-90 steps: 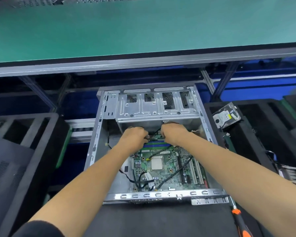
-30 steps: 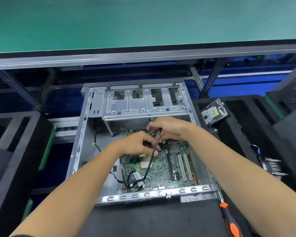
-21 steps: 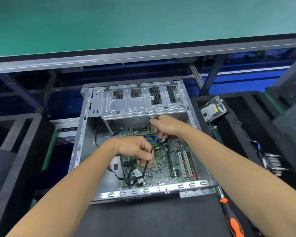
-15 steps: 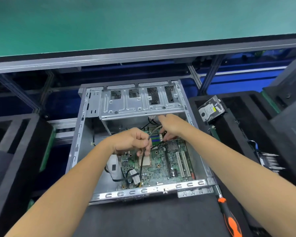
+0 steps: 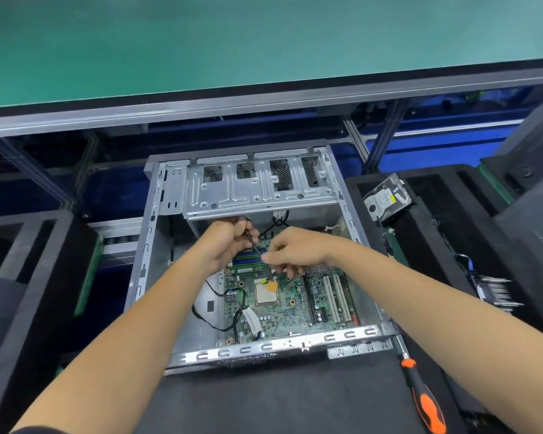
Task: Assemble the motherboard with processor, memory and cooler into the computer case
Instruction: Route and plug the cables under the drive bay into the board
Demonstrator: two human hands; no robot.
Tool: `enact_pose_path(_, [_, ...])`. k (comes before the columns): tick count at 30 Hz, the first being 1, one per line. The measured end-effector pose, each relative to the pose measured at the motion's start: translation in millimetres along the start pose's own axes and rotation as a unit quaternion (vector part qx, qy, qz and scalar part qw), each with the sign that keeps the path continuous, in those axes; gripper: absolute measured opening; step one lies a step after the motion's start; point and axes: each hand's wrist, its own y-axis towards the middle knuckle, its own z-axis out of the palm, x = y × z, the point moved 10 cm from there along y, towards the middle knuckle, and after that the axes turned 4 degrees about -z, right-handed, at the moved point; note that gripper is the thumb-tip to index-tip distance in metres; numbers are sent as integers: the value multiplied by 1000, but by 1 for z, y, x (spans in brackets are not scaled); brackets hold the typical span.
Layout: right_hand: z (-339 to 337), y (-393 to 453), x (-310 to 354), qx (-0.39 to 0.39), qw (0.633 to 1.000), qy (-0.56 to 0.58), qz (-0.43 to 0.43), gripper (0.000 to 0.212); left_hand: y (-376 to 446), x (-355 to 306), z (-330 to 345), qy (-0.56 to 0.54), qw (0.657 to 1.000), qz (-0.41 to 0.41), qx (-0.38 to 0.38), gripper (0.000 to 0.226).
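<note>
The open grey computer case lies flat before me with the green motherboard on its floor. The square processor sits in the board's middle, partly under an orange tab. Blue memory slots show between my hands. My left hand grips a thin dark cable just under the silver drive cage. My right hand pinches the same cable lower down, above the processor. No cooler is in view.
An orange-and-black screwdriver lies on the black mat at the front right of the case. A hard drive rests in the black foam tray at right. Another black foam tray stands at left. A green bench top spans the back.
My left hand has moved up and back, from over the processor to under the drive cage, with the cable. My right hand has come forward and now pinches the cable above the processor.
</note>
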Motion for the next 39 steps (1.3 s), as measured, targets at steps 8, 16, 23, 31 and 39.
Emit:
enact_pose_path(8, [4,-3,-4,61,997,45,28,23,-5,-5,5,114,993,12,16,24])
enact_pose_path(16, [-23,-11,-7,-1,999,-32,28,35,-29,31,70,205,952,-58,222,37])
enact_pose_path(23, [-39,-20,6,-31,998,-60,-22,24,-35,43,95,110,965,-54,233,22])
enact_pose_path(31, [-84,-37,38,-64,992,0,-110,21,-31,47,110,109,958,-66,257,17])
enact_pose_path(39, [-185,-71,16,-460,868,117,-145,27,-19,55,100,269,935,-35,227,20])
